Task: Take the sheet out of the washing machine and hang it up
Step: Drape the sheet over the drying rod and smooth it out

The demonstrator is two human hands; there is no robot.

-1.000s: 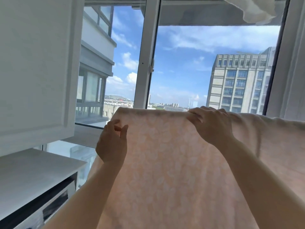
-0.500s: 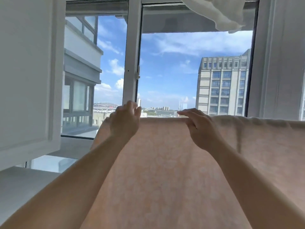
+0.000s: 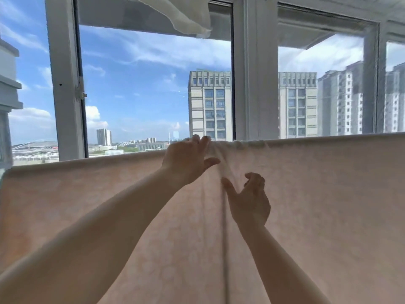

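Sheet (image 3: 306,194), pale pink w/ faint floral print, is already out of the machine and draped over a line or rail that runs across the view in front of the window (image 3: 135,88); the rail itself is hidden under the fold. Top edge lies mostly flat to both sides, but bunches into a gathered wrinkle near the middle, w/ a long vertical crease dropping from there. Left hand (image 3: 186,163) is up at that bunched spot, fingers (image 3: 202,140) hooked over the top edge and touching the cloth, thumb out to the side; can't tell if it really grips or only presses. Right hand (image 3: 249,202) sits lower, just right of the crease, fingers loosely spread and holding nothing, close to the fabric. Judgement: task nearly done, what's left is smoothing the gathered bit so the sheet hangs even. No washing machine, basket or other container in view, so nothing to say re contents. Above, a white cloth (image 3: 188,16) hangs from overhead; beyond the glass, tower blocks (image 3: 210,104) and blue sky.
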